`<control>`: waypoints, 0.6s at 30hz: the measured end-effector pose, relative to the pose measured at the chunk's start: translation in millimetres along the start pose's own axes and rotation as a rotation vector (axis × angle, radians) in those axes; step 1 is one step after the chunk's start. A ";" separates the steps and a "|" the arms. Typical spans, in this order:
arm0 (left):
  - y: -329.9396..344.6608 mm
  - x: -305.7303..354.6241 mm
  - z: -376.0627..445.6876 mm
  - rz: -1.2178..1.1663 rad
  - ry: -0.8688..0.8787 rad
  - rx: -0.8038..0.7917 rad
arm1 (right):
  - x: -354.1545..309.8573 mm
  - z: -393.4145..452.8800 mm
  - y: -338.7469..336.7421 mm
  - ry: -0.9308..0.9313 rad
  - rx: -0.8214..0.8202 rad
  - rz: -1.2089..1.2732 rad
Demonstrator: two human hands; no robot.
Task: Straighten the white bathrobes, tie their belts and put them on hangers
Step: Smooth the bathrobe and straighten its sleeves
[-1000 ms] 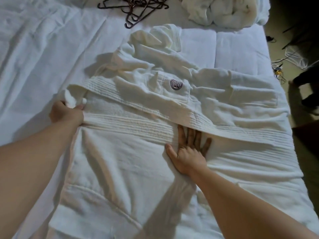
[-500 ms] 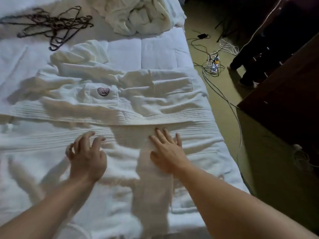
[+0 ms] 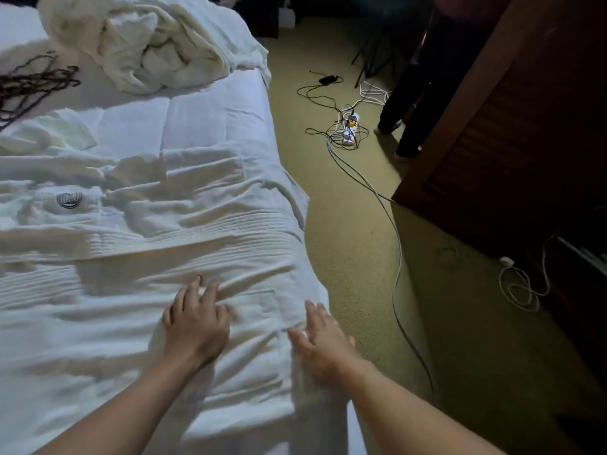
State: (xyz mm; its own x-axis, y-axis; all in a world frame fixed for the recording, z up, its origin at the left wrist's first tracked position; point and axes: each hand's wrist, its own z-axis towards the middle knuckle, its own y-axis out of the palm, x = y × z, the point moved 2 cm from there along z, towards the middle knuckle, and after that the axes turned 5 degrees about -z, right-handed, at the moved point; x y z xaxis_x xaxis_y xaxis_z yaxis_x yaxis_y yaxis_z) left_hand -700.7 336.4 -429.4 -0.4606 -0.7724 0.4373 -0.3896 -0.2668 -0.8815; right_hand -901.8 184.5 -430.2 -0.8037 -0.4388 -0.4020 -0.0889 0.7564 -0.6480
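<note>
A white bathrobe (image 3: pixel 157 224) with a dark round logo on its chest lies spread across the bed, its ribbed front bands running left to right. My left hand (image 3: pixel 193 320) presses flat on the robe's lower part, fingers spread. My right hand (image 3: pixel 318 336) lies flat on the robe's hem by the bed's right edge, fingers straight. A second crumpled white robe (image 3: pixel 138 44) is heaped at the far end of the bed. Dark hangers (image 3: pixel 29 83) lie in a pile at the far left.
The bed (image 3: pixel 213 119) ends at the right on a beige carpet. Cables and a power strip (image 3: pixel 349 129) trail across the floor. A dark wooden cabinet (image 3: pixel 512 152) stands at the right, and a person's dark-trousered legs (image 3: pixel 407 103) stand beside it.
Both my hands have slid to the right along the robe toward the bed's right edge, and my view has turned right with them. One second ago my left hand gripped the collar end.
</note>
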 end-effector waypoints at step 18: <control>39.7 106.2 68.8 0.207 0.161 0.074 | 63.6 53.0 -28.1 -0.069 -0.144 0.174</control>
State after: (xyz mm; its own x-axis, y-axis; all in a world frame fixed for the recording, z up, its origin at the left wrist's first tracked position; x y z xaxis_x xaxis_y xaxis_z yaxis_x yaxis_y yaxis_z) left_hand -710.2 204.1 -430.2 -0.6476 -0.7147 0.2642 -0.2178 -0.1586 -0.9630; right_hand -919.2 109.6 -471.9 -0.7726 -0.3236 -0.5462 -0.0393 0.8830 -0.4677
